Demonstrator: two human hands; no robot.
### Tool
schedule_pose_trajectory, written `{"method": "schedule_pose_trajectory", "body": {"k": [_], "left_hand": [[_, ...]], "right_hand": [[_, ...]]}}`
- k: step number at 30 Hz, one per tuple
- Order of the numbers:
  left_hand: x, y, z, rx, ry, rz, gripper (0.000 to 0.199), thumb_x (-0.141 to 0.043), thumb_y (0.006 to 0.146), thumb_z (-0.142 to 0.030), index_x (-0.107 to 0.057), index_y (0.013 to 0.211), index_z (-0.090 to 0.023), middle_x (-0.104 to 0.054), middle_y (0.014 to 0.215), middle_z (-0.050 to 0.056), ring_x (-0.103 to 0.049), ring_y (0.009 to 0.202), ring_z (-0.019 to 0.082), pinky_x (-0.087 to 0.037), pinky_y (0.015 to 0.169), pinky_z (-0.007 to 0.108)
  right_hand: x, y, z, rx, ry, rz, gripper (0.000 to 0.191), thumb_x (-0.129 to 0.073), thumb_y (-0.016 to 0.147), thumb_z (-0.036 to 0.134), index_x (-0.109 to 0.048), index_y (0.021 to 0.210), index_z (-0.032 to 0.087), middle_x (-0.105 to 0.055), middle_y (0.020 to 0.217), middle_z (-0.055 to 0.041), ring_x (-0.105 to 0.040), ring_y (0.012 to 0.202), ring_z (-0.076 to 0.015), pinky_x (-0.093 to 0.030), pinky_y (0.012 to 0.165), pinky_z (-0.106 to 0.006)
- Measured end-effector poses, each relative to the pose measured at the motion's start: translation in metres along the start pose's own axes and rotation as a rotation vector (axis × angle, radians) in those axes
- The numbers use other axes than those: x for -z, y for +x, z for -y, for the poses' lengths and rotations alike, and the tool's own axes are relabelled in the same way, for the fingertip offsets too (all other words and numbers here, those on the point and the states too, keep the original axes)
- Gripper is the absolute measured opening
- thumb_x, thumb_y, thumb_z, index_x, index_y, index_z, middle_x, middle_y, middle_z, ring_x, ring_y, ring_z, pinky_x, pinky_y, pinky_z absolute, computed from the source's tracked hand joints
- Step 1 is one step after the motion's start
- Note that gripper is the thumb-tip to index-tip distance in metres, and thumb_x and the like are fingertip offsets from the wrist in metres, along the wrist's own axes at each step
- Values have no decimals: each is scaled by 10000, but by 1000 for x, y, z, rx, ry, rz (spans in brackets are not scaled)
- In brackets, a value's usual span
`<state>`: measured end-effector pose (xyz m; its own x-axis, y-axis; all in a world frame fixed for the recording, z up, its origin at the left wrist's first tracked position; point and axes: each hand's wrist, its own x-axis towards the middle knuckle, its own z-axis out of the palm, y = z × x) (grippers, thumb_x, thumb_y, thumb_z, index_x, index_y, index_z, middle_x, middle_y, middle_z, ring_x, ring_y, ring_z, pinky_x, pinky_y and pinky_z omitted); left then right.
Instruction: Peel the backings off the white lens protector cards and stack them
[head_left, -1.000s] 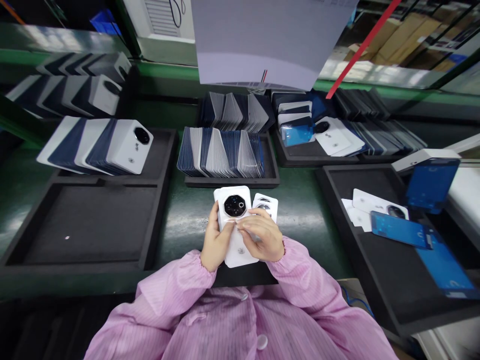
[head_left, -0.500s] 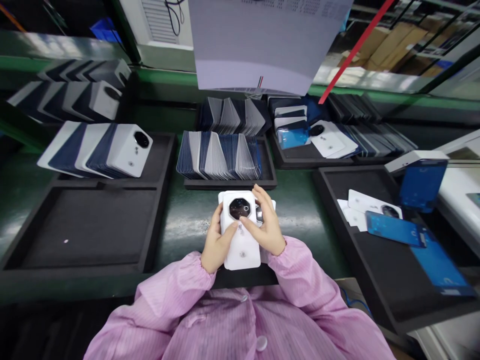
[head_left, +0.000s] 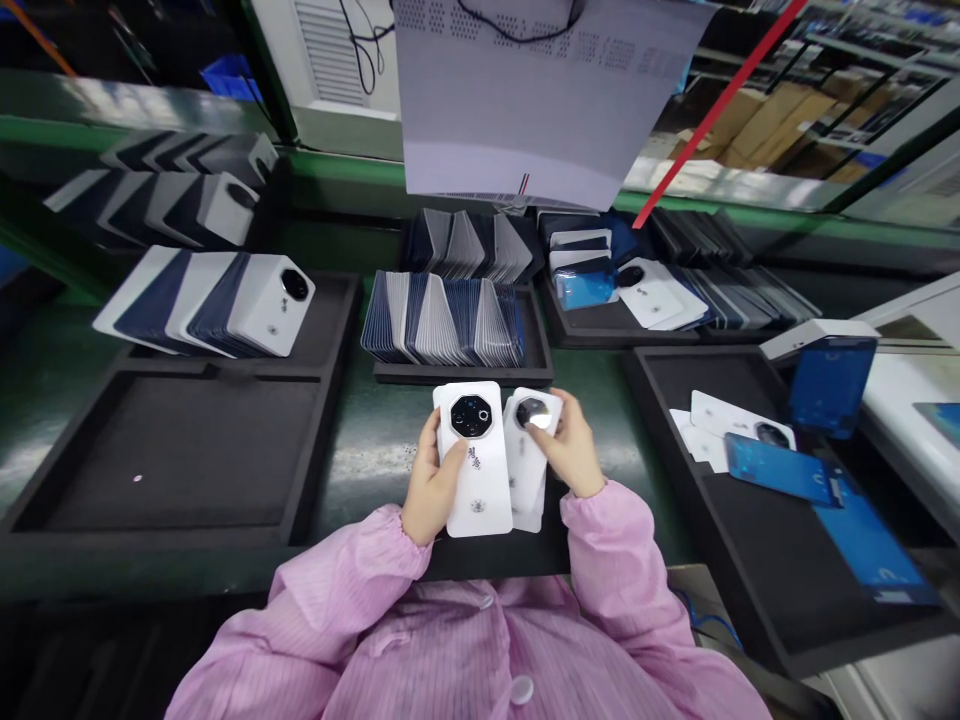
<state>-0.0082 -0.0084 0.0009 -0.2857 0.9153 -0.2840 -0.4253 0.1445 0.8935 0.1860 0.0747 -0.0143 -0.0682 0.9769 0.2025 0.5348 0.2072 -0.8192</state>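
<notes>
My left hand [head_left: 433,490] is closed on a white phone-shaped card [head_left: 480,500] printed with a dark octagonal camera, its thumb on the face and fingers at the left edge. More cards seem to lie beneath it. My right hand [head_left: 574,450] grips a second white phone card [head_left: 527,455] with a round camera print, thumb on top near the camera. Another white card [head_left: 529,520] shows under that one. The two groups are side by side and overlap slightly at the middle, above the green work surface [head_left: 345,440].
Fanned white and blue cards [head_left: 442,325] stand in a black tray behind my hands. To the left, more cards [head_left: 214,300] rest by a black tray [head_left: 172,450]. At right, a black tray [head_left: 742,560] bears blue-filmed pieces [head_left: 780,468] and white cards. A white bag [head_left: 540,120] hangs ahead.
My right hand has moved right, off the octagonal-camera card, and now grips the round-camera cards, which show more fully. My left hand keeps its hold. The view has shifted slightly.
</notes>
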Motion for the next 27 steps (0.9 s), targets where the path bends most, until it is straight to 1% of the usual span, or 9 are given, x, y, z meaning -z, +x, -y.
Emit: {"method": "schedule_pose_trajectory", "body": {"k": [2, 5, 7, 10, 14, 19, 22, 25, 27], "left_hand": [[0, 0, 0, -14, 11, 2, 614, -663, 805, -373, -420, 1355, -245, -516, 1406, 105, -520, 1267, 265, -459, 1011, 378], [0, 0, 1, -24, 18, 2, 612, -656, 811, -368, -417, 1360, -243, -499, 1425, 107, -502, 1286, 266, -446, 1029, 381], [0, 0, 1, -24, 17, 5, 612, -653, 812, -365, -415, 1362, -240, -498, 1428, 112, -504, 1284, 270, -450, 1025, 389], [0, 0, 2, -46, 41, 9, 609, -656, 806, -356, -423, 1354, -231, -506, 1424, 113, -508, 1283, 269, -452, 1026, 386], [0, -1, 3, -109, 108, 28, 600, -645, 815, -342, -423, 1361, -233, -477, 1451, 102, -487, 1307, 258, -436, 1047, 368], [1, -1, 6, -177, 184, 58, 560, -609, 846, -314, -424, 1369, -236, -463, 1464, 91, -451, 1341, 241, -380, 1101, 362], [1, -1, 6, -176, 200, 58, 568, -603, 850, -309, -413, 1379, -227, -456, 1471, 98, -443, 1350, 241, -369, 1111, 364], [1, 0, 5, -146, 186, 51, 577, -599, 852, -321, -404, 1386, -221, -467, 1462, 108, -456, 1340, 247, -382, 1102, 377], [1, 0, 4, -142, 182, 40, 579, -611, 842, -326, -417, 1376, -214, -482, 1449, 112, -457, 1339, 253, -375, 1108, 385]], "right_hand": [[-9, -3, 1, 23, -191, 38, 585, -725, 684, 276, -506, 1214, 161, -603, 1057, -138, -587, 1015, -333, -484, 889, -595], [-11, -3, 13, 126, -309, -37, 544, -742, 682, 291, -560, 1175, 151, -498, 1258, -193, -435, 1240, -396, -375, 1012, -650], [-8, -3, 30, 213, -241, -78, 442, -688, 765, 299, -568, 1174, 185, -462, 1325, -171, -421, 1285, -355, -370, 1050, -613], [-5, -5, 62, 342, -82, -69, 230, -631, 841, 289, -609, 1062, 230, -519, 1284, -113, -511, 1220, -275, -422, 1045, -519], [-13, -6, 91, 370, -127, 0, 127, -669, 808, 254, -621, 921, 219, -567, 1201, -106, -506, 1194, -286, -427, 1025, -518], [-22, -3, 87, 285, -124, 11, 95, -682, 782, 212, -606, 840, 210, -579, 1146, -103, -493, 1194, -299, -419, 1025, -538], [-22, -4, 83, 301, -98, 21, 76, -661, 800, 200, -597, 762, 212, -585, 1145, -92, -483, 1227, -302, -418, 1026, -541], [-23, -9, 81, 471, -121, -27, 80, -610, 829, 157, -587, 775, 212, -597, 1161, -100, -414, 1325, -306, -393, 1050, -546], [-24, -13, 79, 638, -115, -16, 116, -578, 837, 102, -575, 814, 216, -662, 1060, -78, -502, 1266, -280, -383, 1051, -553]]}}
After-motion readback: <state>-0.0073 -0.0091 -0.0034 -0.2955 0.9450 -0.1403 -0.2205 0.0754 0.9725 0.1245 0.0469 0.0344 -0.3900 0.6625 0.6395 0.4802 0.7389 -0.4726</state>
